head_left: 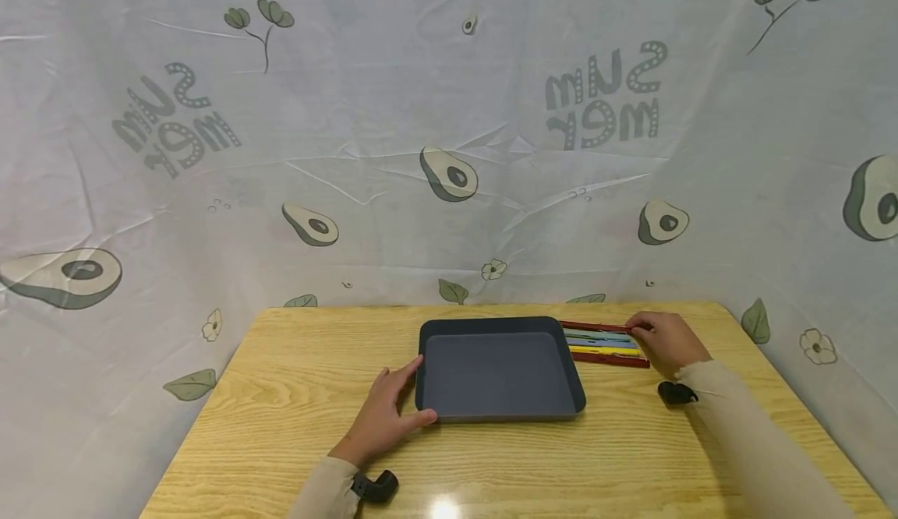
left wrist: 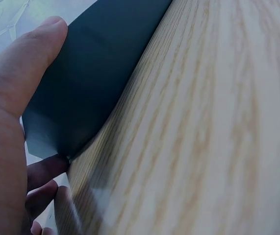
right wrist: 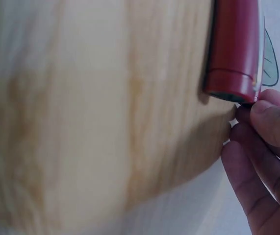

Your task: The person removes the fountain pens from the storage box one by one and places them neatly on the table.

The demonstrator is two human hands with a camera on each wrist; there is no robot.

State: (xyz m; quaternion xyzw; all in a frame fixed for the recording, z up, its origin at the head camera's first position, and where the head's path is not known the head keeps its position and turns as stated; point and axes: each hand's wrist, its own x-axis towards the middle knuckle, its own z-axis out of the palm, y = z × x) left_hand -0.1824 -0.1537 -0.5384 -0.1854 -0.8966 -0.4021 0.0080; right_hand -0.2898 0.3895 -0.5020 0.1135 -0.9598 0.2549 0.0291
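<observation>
A dark grey rectangular tray lies on the table. At its left end my left hand is spread, with fingertips touching the left side and the thumb near the front corner. In the left wrist view the thumb rests against the dark tray wall. Right of the tray, several pens lie side by side: a near red pen, a yellow pen, bluish ones and a far red pen. My right hand pinches the far red pen at its right end. A red pen end shows close up.
The wooden table reaches back to a hanging cloth printed with avocados and leaves. Dark wrist devices sit on both arms, the left one above the table and the right one near the pens.
</observation>
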